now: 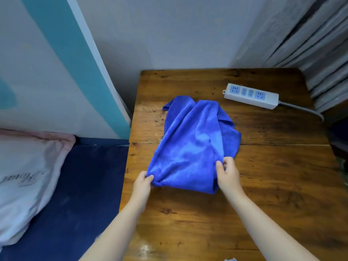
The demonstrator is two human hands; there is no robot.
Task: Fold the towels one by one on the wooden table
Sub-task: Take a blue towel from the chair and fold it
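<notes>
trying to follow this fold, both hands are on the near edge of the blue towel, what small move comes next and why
Probably draw the two near corners apart and toward the person to spread the blue towel flat. The left hand and right hand each pinch its near edge, but the cloth lies bunched and creased on the wooden table, so it does not look ready for a clean fold.

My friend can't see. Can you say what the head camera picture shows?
Two hands pinch the near edge of a crumpled blue towel on a wooden table: left hand at its left corner, right hand at its right. A white power strip lies behind.
</notes>
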